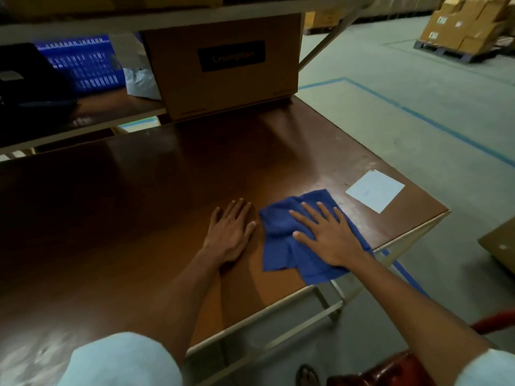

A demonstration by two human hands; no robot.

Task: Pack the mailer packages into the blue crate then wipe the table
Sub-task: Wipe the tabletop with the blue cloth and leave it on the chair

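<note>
Packing looks done, we're wiping; right hand (326, 235) presses cloth (278, 246) flat-fingered at 4 o'clock; left hand (231, 232) rests flat on table (139, 204), empty; crate (83, 62) shelved at 10 o'clock

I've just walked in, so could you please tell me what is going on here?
A person presses a blue cloth flat onto the brown table with the right hand, apparently wiping near its right edge. The left hand rests flat on the wood beside the cloth. A white paper lies near the corner; the blue crate sits on the shelf behind.
</note>
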